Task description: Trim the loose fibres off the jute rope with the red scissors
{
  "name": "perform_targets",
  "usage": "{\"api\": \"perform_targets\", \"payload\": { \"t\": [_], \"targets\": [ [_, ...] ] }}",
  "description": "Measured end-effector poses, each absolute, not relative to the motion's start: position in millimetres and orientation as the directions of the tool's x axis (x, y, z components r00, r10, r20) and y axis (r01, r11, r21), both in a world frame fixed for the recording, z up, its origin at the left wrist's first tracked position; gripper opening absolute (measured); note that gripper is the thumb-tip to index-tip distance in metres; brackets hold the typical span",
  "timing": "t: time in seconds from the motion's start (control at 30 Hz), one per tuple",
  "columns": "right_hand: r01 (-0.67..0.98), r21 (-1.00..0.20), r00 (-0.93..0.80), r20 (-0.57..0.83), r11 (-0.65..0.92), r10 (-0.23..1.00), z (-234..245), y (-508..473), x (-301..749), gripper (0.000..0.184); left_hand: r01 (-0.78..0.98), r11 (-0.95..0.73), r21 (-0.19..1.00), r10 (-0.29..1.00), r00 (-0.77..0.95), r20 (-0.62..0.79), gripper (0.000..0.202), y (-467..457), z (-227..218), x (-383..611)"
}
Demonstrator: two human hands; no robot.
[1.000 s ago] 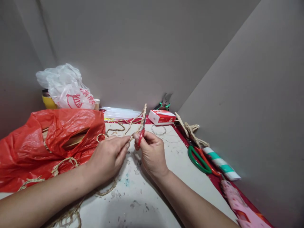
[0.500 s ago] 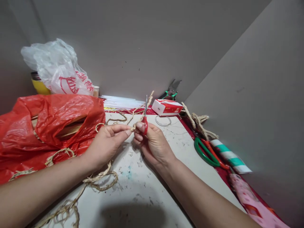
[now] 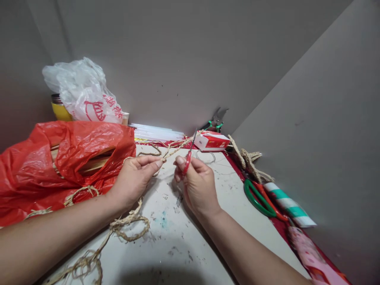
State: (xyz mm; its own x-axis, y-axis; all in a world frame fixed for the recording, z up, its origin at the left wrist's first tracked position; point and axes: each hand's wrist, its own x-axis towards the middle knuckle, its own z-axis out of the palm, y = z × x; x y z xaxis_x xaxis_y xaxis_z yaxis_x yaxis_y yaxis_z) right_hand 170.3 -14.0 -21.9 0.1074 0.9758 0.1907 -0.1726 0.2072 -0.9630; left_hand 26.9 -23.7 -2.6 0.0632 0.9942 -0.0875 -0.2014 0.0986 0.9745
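Observation:
My left hand (image 3: pixel 135 178) pinches the end of a tan braided straw rope (image 3: pixel 127 225) between thumb and fingers. That rope loops down across the white tabletop (image 3: pixel 178 241) toward the near left. My right hand (image 3: pixel 197 184) is closed around small red-handled scissors (image 3: pixel 187 161), whose blades point up and away. A loose stretch of the same straw rope (image 3: pixel 173 147) lies on the table just beyond the two hands, apart from the pinched end.
A red plastic bag (image 3: pixel 59 158) holding wooden sticks lies at the left, with a white plastic bag (image 3: pixel 86 95) over a yellow container behind it. A red-and-white box (image 3: pixel 212 140), pliers (image 3: pixel 216 118), green-handled scissors (image 3: pixel 257 198), a striped roll (image 3: pixel 289 206) and grey walls border the right.
The rope piece that stood up between my hands now lies flat on the table beyond them. My right hand with the scissors has drawn away to the right, its blades tilted.

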Motion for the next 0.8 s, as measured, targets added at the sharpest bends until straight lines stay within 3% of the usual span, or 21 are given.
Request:
{"api": "perform_targets", "payload": {
  "t": [0.2,0.3,0.43,0.6,0.8],
  "targets": [
    [0.316,-0.843,-0.116,0.422,0.436,0.899,-24,-11,177,0.026,-0.222,0.012,0.975,0.999,-0.047,-0.023,0.022,-19,-7,21],
    [0.519,-0.656,-0.22,0.517,0.548,0.827,-25,-5,182,0.026,-0.225,-0.067,0.972,0.995,-0.09,0.048,0.023,-18,-10,20],
    [0.735,-0.435,-0.3,0.48,0.52,0.825,-23,-3,187,0.021,-0.222,-0.11,0.969,0.988,-0.133,0.082,0.024,-17,-11,20],
    [0.827,-0.318,-0.315,0.421,0.463,0.851,-16,-5,189,0.021,-0.234,-0.12,0.965,0.983,-0.161,0.083,0.024,-17,-9,20],
    [0.844,-0.295,-0.339,0.355,0.448,0.871,-10,-9,187,0.022,-0.222,-0.097,0.97,0.978,-0.203,0.051,0.027,-17,-7,21]
  ]
}}
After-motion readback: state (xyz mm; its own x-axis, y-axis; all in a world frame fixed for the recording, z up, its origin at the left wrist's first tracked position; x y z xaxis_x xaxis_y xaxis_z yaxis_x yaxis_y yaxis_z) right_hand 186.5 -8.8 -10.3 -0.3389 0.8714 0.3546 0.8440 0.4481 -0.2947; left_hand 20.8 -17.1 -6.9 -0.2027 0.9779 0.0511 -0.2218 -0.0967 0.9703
